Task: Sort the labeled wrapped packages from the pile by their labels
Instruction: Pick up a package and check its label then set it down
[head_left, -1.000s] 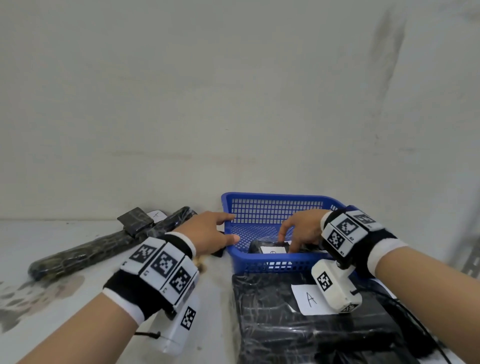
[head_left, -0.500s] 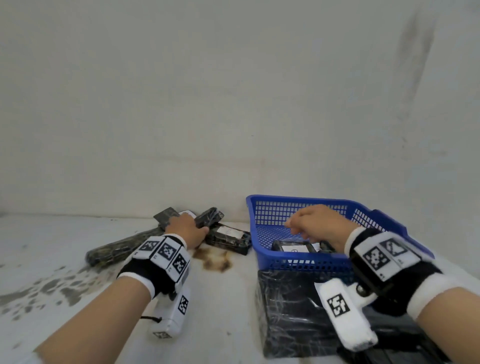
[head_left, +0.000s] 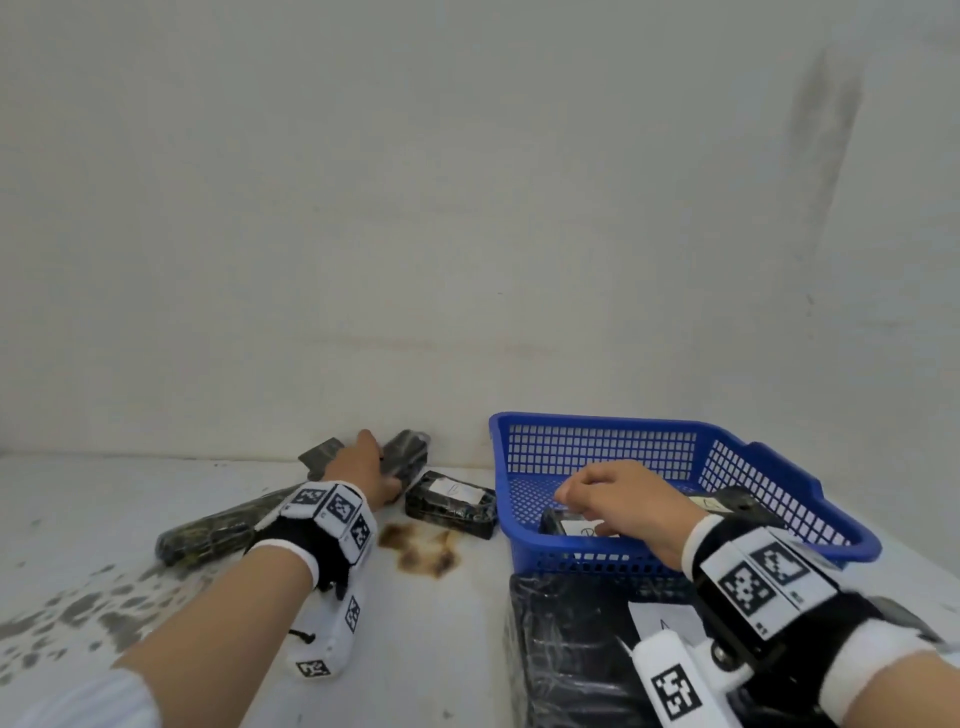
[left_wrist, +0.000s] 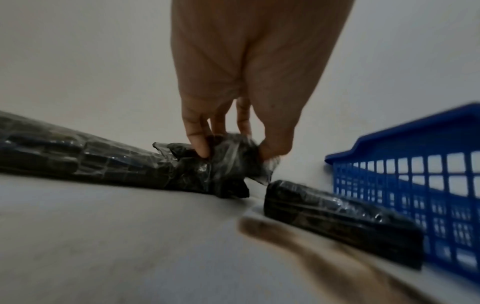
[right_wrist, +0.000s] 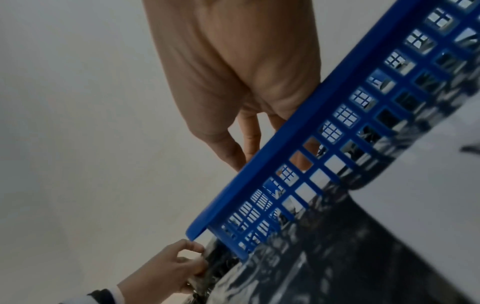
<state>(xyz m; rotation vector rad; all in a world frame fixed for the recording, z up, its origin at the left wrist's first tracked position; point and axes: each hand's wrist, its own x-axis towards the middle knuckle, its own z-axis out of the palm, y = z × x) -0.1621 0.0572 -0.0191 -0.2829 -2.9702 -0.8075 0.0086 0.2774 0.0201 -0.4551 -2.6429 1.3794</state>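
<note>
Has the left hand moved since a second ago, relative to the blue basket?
Yes. The left hand has gone left, away from the blue plastic mesh basket, to the black wrapped package by the wall.

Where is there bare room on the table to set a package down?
Bare table lies between the left forearm and the large wrapped package. It is crowded at the wall, where the left hand grips a package, and inside the blue basket.
</note>
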